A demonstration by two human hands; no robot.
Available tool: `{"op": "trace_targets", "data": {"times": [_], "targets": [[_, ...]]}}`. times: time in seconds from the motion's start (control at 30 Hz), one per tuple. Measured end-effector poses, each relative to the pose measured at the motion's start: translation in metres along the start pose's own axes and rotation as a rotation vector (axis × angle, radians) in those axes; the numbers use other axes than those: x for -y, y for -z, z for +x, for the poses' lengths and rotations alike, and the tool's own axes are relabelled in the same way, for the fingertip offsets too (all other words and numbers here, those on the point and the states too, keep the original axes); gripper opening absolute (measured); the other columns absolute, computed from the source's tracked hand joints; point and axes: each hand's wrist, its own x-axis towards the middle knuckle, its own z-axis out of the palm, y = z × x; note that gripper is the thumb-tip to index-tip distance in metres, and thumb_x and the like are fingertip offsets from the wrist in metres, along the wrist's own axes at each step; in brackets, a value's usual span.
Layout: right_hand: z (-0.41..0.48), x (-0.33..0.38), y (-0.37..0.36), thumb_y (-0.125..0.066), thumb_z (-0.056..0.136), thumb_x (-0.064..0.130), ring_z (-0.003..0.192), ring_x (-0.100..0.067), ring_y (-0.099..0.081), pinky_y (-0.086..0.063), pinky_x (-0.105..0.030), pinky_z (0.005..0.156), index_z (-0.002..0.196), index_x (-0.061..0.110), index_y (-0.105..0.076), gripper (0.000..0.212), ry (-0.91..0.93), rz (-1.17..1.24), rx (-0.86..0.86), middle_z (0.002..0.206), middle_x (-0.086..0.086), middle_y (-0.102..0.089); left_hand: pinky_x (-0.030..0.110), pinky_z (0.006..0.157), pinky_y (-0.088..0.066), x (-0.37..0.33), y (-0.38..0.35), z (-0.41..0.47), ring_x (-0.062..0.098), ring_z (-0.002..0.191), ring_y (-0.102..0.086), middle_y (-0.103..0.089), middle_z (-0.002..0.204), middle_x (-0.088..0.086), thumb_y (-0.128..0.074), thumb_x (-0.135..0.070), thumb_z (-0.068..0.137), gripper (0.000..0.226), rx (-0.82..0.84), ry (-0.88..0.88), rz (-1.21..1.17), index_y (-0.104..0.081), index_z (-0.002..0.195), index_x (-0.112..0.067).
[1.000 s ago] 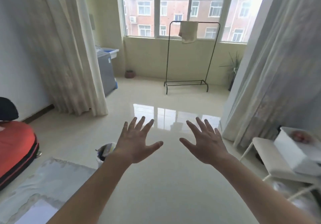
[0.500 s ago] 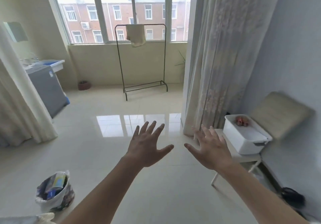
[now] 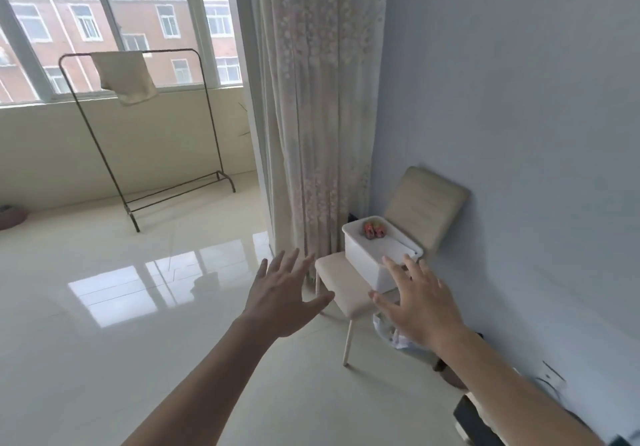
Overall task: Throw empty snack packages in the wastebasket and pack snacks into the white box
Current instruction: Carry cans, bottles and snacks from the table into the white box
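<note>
Far left, a black clothes rack (image 3: 138,140) stands on the shiny floor (image 3: 104,359) under the window, with a pale cloth (image 3: 124,78) draped over its top bar. Next over, a flowery curtain (image 3: 311,99) hangs down at the corner.

My left hand (image 3: 280,296) is up in the air in front of me with its back toward me. The fingers are straight and spread, holding nothing.

Just right of it is a cream chair (image 3: 346,289) pushed against the blue-grey wall (image 3: 519,99). The white box (image 3: 363,260) sits on its seat, open on top. There's a small orange-red packet (image 3: 373,230) at its far end, too tiny to read.

My right hand (image 3: 422,307) floats in front of the box's near corner, fingers fanned out and empty too. It overlaps the box from here, so I can't tell if the tips touch it. Something white and crumpled (image 3: 386,329) lies on the floor under the chair.
</note>
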Motion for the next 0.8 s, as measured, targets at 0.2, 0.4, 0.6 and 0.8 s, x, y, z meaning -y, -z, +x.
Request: {"op": "trace_targets", "data": {"times": [0.2,0.4,0.6,0.8], "targets": [[0.034,-0.056,-0.012,-0.031,0.091,0.075,0.154,-0.03,-0.012,-0.025,-0.05,0.121,0.158,0.038,-0.01,0.08,-0.082,0.046,0.007,0.167,-0.008,-0.015,0.043,0.128,-0.008,-0.026,-0.032,0.069,0.02,0.158,-0.007,-0.018,0.17,-0.004,-0.04,-0.079,0.091,0.087,0.015,-0.101,-0.072,-0.015,0.162,-0.036],[0.106,-0.092,-0.026,-0.038,0.093,0.072,0.151,-0.025,-0.017,-0.028,-0.044,0.119,0.159,0.038,-0.012,0.078,-0.123,0.038,-0.014,0.166,-0.004,-0.017,0.041,0.128,-0.01,-0.027,-0.064,0.162,0.02,0.157,-0.009,-0.02,0.169,-0.005,-0.04,-0.079,0.09,0.088,0.012,-0.149,-0.107,-0.016,0.162,-0.034],[0.208,-0.114,-0.035,-0.04,0.096,0.067,0.151,-0.023,-0.019,-0.03,-0.041,0.117,0.159,0.034,-0.012,0.076,-0.122,0.034,0.009,0.165,-0.005,-0.02,0.042,0.127,-0.014,-0.02,-0.089,0.271,0.021,0.157,-0.011,-0.02,0.169,-0.005,-0.04,-0.079,0.09,0.089,0.029,-0.14,-0.174,-0.013,0.162,-0.035],[0.287,-0.13,-0.043,-0.043,0.096,0.065,0.152,-0.022,-0.02,-0.032,-0.041,0.117,0.159,0.035,-0.013,0.076,-0.144,0.11,-0.025,0.165,-0.005,-0.021,0.045,0.125,-0.023,-0.006,-0.111,0.36,0.022,0.155,-0.022,-0.029,0.166,-0.004,-0.032,-0.084,0.087,0.091,0.045,-0.156,-0.163,-0.015,0.161,-0.034]]}}
